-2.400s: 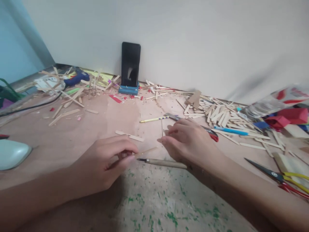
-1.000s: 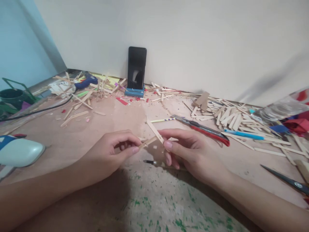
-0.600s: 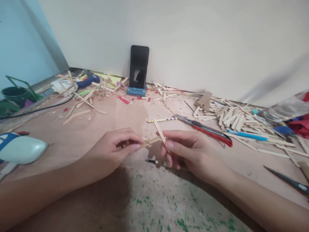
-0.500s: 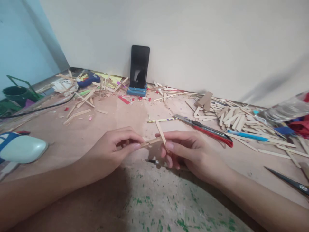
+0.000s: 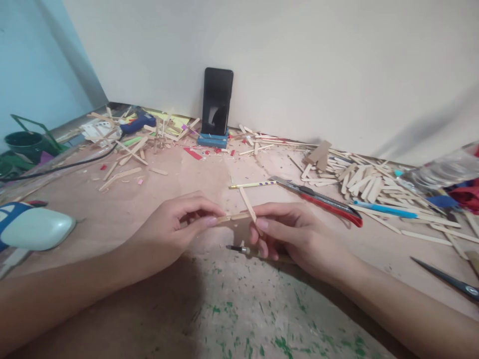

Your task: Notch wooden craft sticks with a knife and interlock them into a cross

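Between thumb and fingers, my left hand (image 5: 190,217) pinches the left end of a thin wooden craft stick (image 5: 239,216) held roughly level above the table. My right hand (image 5: 288,227) grips a second craft stick (image 5: 246,200), which slants up to the left and crosses the right end of the first. Whether the two sticks are joined cannot be made out. Beneath my right hand lies a craft knife (image 5: 237,249) with a dark tip, its handle partly hidden by the fingers. Beyond my hands are a patterned pencil (image 5: 252,185) and a red-and-black box cutter (image 5: 318,199).
A phone (image 5: 217,101) stands on a blue holder by the wall. Craft sticks (image 5: 361,182) are heaped at the right, with a blue pen (image 5: 385,209) and scissors (image 5: 445,279). At the left lie a blue glue gun (image 5: 138,122), a pale rounded device (image 5: 39,228) and a green basket (image 5: 24,144).
The level stick has turned slightly in the left fingers, and the slanted stick has shifted a little left and down. Both hands keep their grip.
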`<control>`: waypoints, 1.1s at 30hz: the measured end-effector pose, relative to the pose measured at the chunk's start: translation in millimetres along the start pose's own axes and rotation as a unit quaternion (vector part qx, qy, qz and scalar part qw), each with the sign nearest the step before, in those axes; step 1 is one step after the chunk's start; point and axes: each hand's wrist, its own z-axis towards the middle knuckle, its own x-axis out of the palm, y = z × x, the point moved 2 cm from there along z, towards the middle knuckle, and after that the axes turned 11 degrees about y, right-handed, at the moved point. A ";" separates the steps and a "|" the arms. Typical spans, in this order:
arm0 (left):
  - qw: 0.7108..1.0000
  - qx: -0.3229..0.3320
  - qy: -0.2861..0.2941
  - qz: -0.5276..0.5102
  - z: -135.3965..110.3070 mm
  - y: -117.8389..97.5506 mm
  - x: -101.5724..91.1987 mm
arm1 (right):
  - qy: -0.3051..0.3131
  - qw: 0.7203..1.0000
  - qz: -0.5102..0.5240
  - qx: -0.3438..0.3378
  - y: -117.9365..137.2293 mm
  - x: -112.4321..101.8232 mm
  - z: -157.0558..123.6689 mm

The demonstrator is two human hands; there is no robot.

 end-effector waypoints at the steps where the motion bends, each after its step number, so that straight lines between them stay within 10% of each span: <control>1: 1.000 0.000 0.002 -0.003 -0.1 -0.2 0.5 | 0.009 1.000 -0.006 0.005 0.7 0.5 -0.3; 33: 0.994 -0.016 0.048 -0.100 -3.0 0.0 5.5 | 0.058 0.971 -0.230 -0.010 13.6 18.8 -0.5</control>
